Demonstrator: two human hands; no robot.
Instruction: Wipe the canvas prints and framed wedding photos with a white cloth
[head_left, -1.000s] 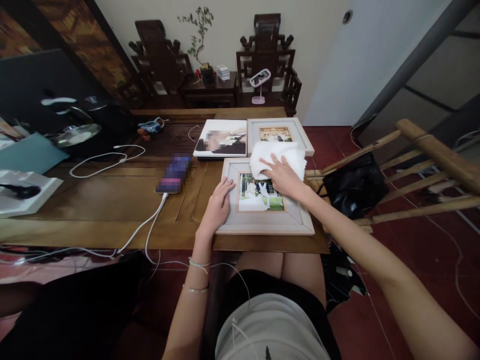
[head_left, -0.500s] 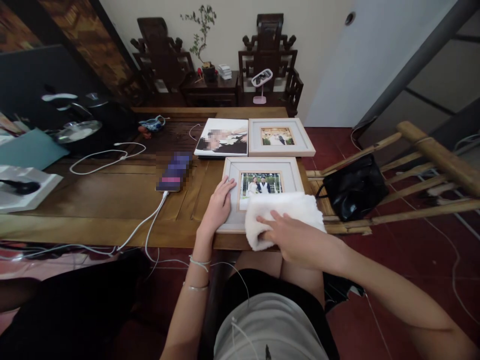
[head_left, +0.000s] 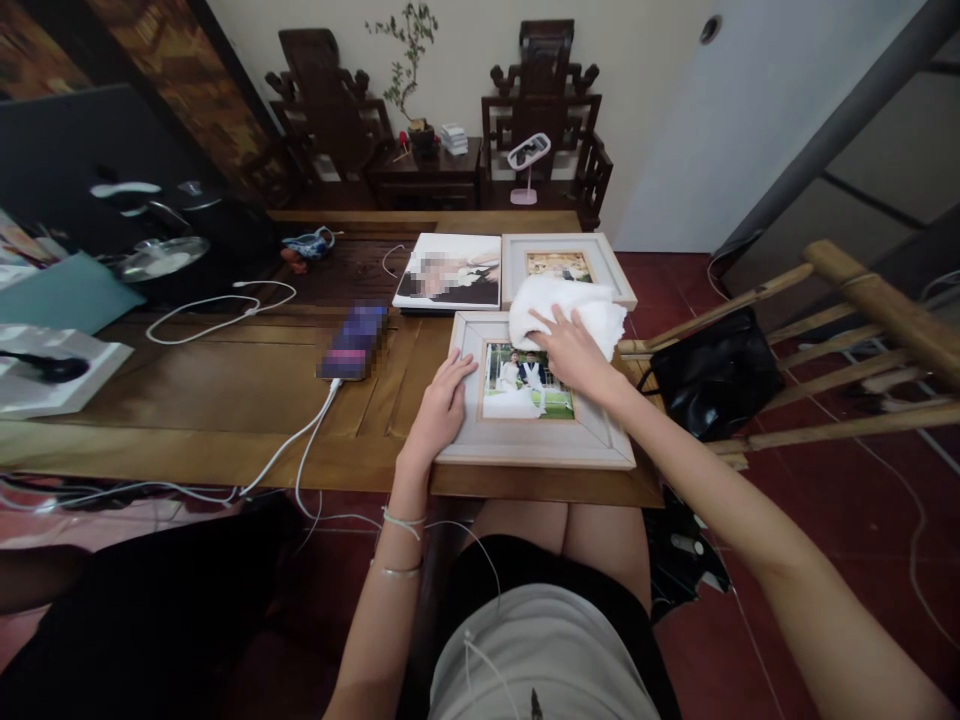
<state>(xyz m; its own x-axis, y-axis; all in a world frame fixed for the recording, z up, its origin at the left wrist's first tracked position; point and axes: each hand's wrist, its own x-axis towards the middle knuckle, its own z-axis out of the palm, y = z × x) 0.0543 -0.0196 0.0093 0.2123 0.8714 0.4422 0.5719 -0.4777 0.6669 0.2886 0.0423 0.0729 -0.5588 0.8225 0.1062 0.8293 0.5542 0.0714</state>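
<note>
A pale wooden photo frame (head_left: 537, 443) with a wedding picture lies at the near edge of the wooden table (head_left: 187, 390). My left hand (head_left: 441, 406) rests flat on the frame's left border, steadying it. My right hand (head_left: 571, 349) presses a folded white cloth (head_left: 570, 301) onto the frame's far right corner, fingers spread over the cloth. Beyond it lie a second framed photo (head_left: 567, 263), partly covered by the cloth, and an unframed photo print (head_left: 450, 272).
A phone (head_left: 355, 341) on a white charging cable (head_left: 300, 450) lies left of the frame. A black bag (head_left: 714, 372) sits on a bamboo chair (head_left: 847, 330) to the right. White box (head_left: 52, 372), teal folder (head_left: 67, 297) and dark carved chairs (head_left: 544, 125) stand further off.
My right hand swept the cloth from the frame's top down to its near right corner, then back up to the far right corner. My left hand stayed on the frame.
</note>
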